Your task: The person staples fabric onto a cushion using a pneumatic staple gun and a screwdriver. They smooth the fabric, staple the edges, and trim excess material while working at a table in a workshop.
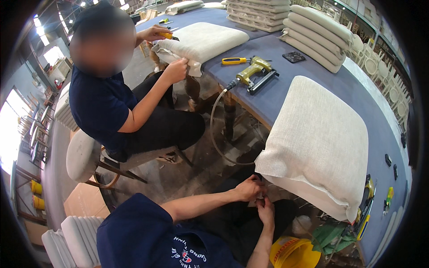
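Observation:
My left hand [249, 188] and my right hand [265, 211] meet low over my lap, below the near edge of the table. The fingers of both are closed together in a pinch. Something small and pale may be between them, too small to name. Just above and to the right, a seat cushion [319, 129] covered in light grey fabric overhangs the table edge, its fabric edge loose along the near side. Neither hand touches the cushion's top.
On the blue-grey table [259, 100] lie a staple gun [257, 73] with an air hose, a yellow-handled screwdriver [234, 60] and stacked cushions [315, 38]. At left, a seated co-worker [103, 89] handles another cushion [203, 40]. A yellow bucket [295, 253] stands lower right.

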### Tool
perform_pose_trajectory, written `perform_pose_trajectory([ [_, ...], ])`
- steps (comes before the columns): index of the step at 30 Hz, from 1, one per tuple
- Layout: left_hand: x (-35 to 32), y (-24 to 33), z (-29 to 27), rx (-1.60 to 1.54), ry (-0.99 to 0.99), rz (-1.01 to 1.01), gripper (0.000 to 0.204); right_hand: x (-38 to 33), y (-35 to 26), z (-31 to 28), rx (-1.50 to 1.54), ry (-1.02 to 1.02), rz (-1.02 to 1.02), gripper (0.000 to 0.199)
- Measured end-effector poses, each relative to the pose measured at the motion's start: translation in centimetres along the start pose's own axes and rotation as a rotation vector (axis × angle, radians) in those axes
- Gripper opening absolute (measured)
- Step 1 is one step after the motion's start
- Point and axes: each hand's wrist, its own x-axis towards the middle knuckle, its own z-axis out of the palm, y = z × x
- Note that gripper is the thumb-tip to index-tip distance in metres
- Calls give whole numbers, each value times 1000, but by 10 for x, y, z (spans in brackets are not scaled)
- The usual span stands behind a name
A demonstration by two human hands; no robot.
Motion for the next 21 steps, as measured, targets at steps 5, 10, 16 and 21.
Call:
perform_pose_trajectory([
  [5, 3, 9, -6, 17, -60, 0, 27, 2, 3, -2, -54, 7, -5, 42],
  [10, 3, 13, -13, 48, -104, -13, 27, 2, 7, -2, -72, 9, -11, 44],
  [16, 1, 8, -5, 54, -62, 4, 31, 0, 1, -3, -84, -12, -7, 47],
  [21, 0, 9, -3, 118, -99, -18, 35, -3, 0, -2, -84, 76, -113, 44],
])
